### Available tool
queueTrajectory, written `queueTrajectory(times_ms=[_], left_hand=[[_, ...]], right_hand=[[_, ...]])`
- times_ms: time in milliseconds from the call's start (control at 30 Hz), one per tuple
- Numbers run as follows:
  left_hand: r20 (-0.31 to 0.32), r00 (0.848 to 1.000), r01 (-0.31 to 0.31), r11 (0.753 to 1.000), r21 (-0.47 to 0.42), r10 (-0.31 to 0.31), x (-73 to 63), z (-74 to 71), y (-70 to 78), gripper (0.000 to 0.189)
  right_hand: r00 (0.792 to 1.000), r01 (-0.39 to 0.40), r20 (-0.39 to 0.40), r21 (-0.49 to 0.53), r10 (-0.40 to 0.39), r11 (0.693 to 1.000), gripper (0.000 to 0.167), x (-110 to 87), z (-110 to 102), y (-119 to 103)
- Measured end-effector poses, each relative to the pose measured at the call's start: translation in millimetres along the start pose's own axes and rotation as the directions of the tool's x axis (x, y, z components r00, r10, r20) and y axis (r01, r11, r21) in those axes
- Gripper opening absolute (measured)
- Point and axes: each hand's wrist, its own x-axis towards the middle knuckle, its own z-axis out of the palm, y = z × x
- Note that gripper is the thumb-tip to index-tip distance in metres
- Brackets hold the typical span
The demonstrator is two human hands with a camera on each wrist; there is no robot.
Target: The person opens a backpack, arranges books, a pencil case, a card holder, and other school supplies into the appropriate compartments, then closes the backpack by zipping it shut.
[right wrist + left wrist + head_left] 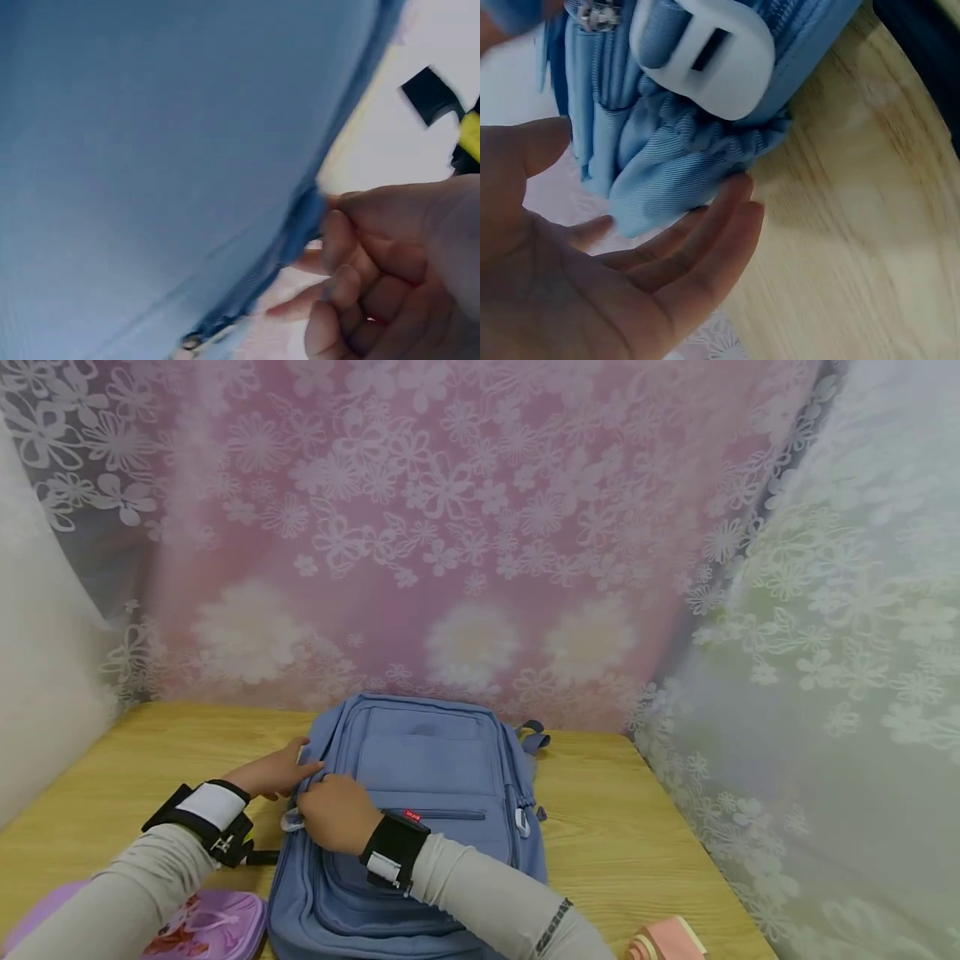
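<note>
A blue backpack [420, 760] lies front side up on the wooden table. My left hand [273, 770] is at its upper left side. In the left wrist view that hand's fingers are spread and lightly bent beside the gathered side pocket [667, 180], under a white plastic buckle [727, 60]. Over the backpack's left edge, my right hand [337, 814] has curled fingers. The right wrist view shows its thumb and forefinger pinching a bit of blue fabric [304, 217] at the backpack's edge by a zipper; whether they hold a zipper pull is unclear.
A purple case [232, 918] with a cartoon print lies at the lower left, close against the backpack. At the front right is a pink and cream rolled item [667, 939]. A floral curtain [450, 527] hangs behind the table [600, 827].
</note>
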Motion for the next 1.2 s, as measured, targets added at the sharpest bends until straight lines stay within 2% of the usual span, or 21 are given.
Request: queueTrajectory(times_ms=[100, 200, 267, 333, 467, 600, 733, 833, 1000, 1200], left_hand=[[0.021, 1.000, -0.021, 1.000, 0.013, 0.021, -0.1, 4.5, -1.4, 0.069], [0.033, 0.997, -0.075, 0.994, 0.074, 0.073, 0.7, 10.6, -2.6, 0.064], [0.026, 0.996, -0.090, 0.989, 0.115, 0.087, 1.3, 14.4, -5.5, 0.061], [0.017, 0.996, -0.091, 0.985, 0.146, 0.089, 2.7, 16.8, -6.9, 0.059], [0.009, 0.998, -0.058, 0.986, 0.158, 0.057, 6.3, 19.8, -7.2, 0.057], [-0.037, 0.998, -0.045, 0.980, 0.196, 0.053, 11.5, 23.1, -10.2, 0.054], [-0.089, 0.991, -0.077, 0.966, 0.248, 0.101, 15.1, 22.8, -11.2, 0.051], [-0.082, 0.991, -0.084, 0.965, 0.248, 0.108, 15.8, 21.9, -9.3, 0.051], [-0.058, 0.996, -0.057, 0.968, 0.244, 0.073, 15.8, 21.3, -5.9, 0.055], [-0.044, 0.997, -0.050, 0.966, 0.253, 0.063, 11.6, 21.9, 0.0, 0.054]], right_hand=[[0.998, -0.014, 0.066, 0.057, 0.010, 0.998, 0.016, -5.0, -5.1, -3.8], [0.987, -0.062, 0.157, 0.137, 0.040, 0.989, 0.010, -8.5, -7.8, -4.5], [0.979, -0.076, 0.198, 0.177, 0.041, 0.981, 0.009, -9.0, -8.5, -6.0], [0.972, -0.086, 0.234, 0.225, 0.032, 0.971, 0.011, -9.8, -10.1, -7.8], [0.950, -0.086, 0.310, 0.349, -0.028, 0.933, 0.026, -16.0, -15.7, -14.0], [0.943, -0.064, 0.324, 0.403, -0.078, 0.913, 0.028, -27.4, -20.6, -20.1], [0.944, -0.069, 0.319, 0.431, -0.080, 0.899, 0.038, -38.6, -24.3, -21.6], [0.931, -0.079, 0.350, 0.465, -0.102, 0.882, 0.044, -46.2, -28.1, -23.3], [0.905, -0.044, 0.389, 0.487, -0.172, 0.873, 0.037, -59.1, -36.5, -27.3], [0.902, -0.088, 0.403, 0.523, -0.154, 0.848, 0.039, -73.0, -42.3, -24.5]])
